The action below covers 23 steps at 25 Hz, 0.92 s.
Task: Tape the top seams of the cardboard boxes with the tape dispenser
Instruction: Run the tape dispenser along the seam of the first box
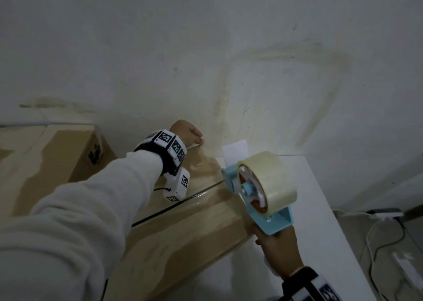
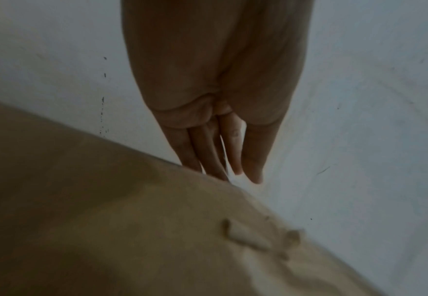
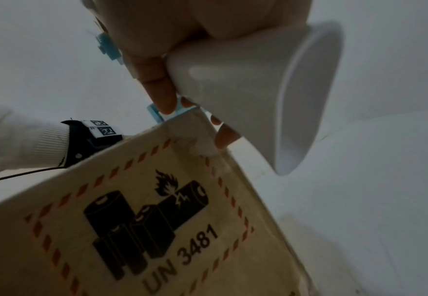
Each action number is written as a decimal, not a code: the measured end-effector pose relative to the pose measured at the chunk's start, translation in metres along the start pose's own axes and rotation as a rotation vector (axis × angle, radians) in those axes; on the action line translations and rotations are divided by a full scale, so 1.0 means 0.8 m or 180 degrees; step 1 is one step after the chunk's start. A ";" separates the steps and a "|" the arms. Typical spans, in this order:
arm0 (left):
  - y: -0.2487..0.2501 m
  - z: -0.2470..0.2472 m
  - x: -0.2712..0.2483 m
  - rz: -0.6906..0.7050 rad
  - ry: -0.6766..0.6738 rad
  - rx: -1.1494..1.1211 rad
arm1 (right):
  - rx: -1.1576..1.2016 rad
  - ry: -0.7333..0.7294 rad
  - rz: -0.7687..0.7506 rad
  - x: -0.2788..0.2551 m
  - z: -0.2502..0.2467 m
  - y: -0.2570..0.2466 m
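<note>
A cardboard box lies in the middle, with glossy clear tape along its top seam. My left hand reaches to the box's far edge by the wall. Its straight fingers point down behind that edge of the box. My right hand grips the white handle of the blue tape dispenser. The dispenser, with its full roll, hovers over the box's right end. On the side of the box is a battery label reading UN 3481.
A second cardboard box stands to the left, touching the first. A white table carries the boxes and runs to the right. A stained wall stands right behind. Cables lie on the floor at right.
</note>
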State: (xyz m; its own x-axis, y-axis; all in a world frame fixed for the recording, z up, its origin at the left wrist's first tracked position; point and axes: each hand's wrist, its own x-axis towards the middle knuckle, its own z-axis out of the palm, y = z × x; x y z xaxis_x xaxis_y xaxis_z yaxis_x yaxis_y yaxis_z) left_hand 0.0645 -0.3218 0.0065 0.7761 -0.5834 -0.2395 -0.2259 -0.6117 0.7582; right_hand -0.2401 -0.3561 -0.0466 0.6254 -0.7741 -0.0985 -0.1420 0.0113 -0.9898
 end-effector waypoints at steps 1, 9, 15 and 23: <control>0.000 0.000 0.002 -0.0006 0.0000 -0.0002 | 0.0023 0.0019 0.0022 0.001 0.001 0.002; 0.004 0.009 0.003 -0.0227 -0.0339 0.0782 | -0.0064 0.0168 -0.0019 0.002 0.001 0.012; 0.017 0.012 -0.019 -0.0416 -0.0716 0.1773 | -0.0219 0.0289 -0.0112 0.001 0.003 0.011; 0.000 0.065 -0.071 0.0349 -0.0650 0.2706 | -0.0577 0.0203 -0.0216 0.003 0.004 0.009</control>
State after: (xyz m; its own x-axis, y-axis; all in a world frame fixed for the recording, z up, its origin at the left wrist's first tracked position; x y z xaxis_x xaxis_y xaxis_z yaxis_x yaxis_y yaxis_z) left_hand -0.0105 -0.3166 -0.0113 0.6224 -0.6965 -0.3572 -0.7178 -0.6898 0.0945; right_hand -0.2371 -0.3561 -0.0546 0.5893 -0.8077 -0.0198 -0.2405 -0.1520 -0.9587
